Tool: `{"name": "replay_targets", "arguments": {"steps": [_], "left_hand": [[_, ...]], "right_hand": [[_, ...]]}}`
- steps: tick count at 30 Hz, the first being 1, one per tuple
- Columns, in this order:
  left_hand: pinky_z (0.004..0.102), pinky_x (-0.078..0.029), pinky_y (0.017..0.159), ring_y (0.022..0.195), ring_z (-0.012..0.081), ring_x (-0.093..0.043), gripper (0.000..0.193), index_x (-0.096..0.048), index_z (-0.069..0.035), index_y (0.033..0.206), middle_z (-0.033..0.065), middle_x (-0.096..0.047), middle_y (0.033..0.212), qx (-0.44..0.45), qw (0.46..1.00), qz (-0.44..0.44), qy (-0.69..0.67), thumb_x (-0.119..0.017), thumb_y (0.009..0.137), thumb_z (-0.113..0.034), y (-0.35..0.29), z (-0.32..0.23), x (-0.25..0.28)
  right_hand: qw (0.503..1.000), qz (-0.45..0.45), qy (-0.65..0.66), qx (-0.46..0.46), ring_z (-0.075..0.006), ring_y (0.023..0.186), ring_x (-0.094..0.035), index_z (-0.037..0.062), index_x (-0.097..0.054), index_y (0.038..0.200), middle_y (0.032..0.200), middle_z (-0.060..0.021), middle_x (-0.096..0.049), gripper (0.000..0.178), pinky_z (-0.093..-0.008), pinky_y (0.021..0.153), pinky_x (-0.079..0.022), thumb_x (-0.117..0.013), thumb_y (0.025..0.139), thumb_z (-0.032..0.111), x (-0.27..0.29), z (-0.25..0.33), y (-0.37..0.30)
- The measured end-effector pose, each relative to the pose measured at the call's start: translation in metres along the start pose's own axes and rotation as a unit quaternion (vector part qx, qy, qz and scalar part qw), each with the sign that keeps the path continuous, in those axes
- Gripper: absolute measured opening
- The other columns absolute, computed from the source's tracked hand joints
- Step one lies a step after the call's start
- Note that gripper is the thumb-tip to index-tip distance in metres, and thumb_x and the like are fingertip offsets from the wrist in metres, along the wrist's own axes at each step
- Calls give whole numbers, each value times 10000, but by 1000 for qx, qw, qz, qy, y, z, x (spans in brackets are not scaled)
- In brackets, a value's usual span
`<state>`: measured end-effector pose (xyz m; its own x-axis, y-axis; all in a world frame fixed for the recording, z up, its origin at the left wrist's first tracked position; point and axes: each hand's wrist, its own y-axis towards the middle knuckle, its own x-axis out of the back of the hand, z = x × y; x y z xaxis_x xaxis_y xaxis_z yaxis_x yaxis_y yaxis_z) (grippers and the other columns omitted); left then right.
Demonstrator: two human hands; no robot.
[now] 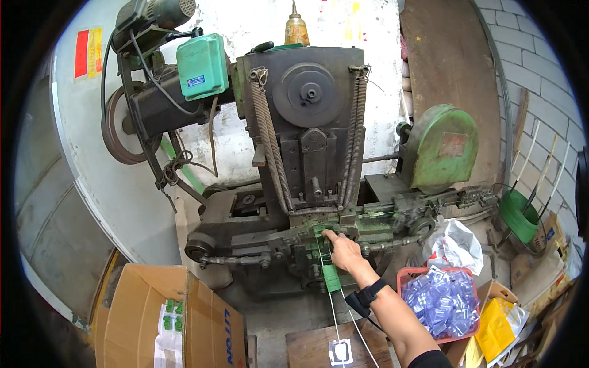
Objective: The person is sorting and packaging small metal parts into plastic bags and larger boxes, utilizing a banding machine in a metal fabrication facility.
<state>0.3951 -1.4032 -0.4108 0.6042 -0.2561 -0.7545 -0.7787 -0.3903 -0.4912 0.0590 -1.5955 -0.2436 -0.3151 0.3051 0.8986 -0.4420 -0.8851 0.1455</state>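
Note:
My right hand (345,250) reaches to the middle of a dark, greasy machine (307,147), its forearm coming in from the lower right with a black band at the wrist. The fingertips touch a small green piece (319,230) at the machine's working point. The fingers look bent together; whether they grip anything is hidden. Just below the hand, a green block (331,278) sits across two thin pale rods running down from the machine toward a brown wooden board (307,343). My left hand is out of view.
A cardboard box (215,319) stands at lower left. To the right are a red basket (402,288) with clear bluish plastic pieces and a white bag (457,245). The machine has a large wheel (116,126), coil springs (270,141) and a green rounded cover (451,147).

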Motion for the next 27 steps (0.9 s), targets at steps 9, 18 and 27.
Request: {"name": "replay_targets", "arguments": {"steps": [9,18,27], "left_hand": [[378,-546,765,883,253,-622,546,-409,-51,1274,87,-580,940,-1,999,20,-28,-402,952,-491,-8,-6,-49],[366,-542,738,921,245,-593,447,-443,-40,1219,127,-576,1040,-23,999,-12,-24,-457,960,-404,-9,-3,-92],[460,-545,812,969,280,-622,431,-385,-22,1268,140,-550,1164,-105,994,-20,-2,-289,1010,-354,2,-22,-133]], "right_hand": [[970,-20,226,87,-360,964,-599,72,-695,944,1059,-153,-621,189,-408,822,-484,-564,809,51,-7,-11,-75],[975,39,211,51,-361,944,-603,59,-670,992,970,-172,-648,204,-421,817,-472,-568,818,87,-7,5,-191],[987,67,132,57,-374,868,-617,26,-638,976,912,-173,-654,267,-429,779,-493,-564,719,12,22,3,-283]]}}
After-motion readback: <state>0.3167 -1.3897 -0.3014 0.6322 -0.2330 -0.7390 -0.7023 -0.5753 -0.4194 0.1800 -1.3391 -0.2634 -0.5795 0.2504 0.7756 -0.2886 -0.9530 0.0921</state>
